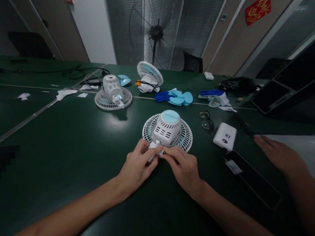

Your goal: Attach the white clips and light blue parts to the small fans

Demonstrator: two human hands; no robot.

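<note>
A small white fan [167, 129] with a light-blue cap lies grille-down on the dark green table [94, 156]. At its near edge, my left hand [139, 163] pinches a crumpled white piece [155, 146], either tissue or cloth, against the fan's base. My right hand [183, 165] is closed on the same white piece from the other side, its fingertips meeting those of my left hand. What lies under the fingertips is hidden.
Behind are two more fans [113, 92] [150, 76], blue blades [180, 97] and gloves [213, 96]. Glasses [206, 121], a white power bank [225, 136] and a black phone [252, 179] lie right. Another person's hand [280, 155] rests at the far right.
</note>
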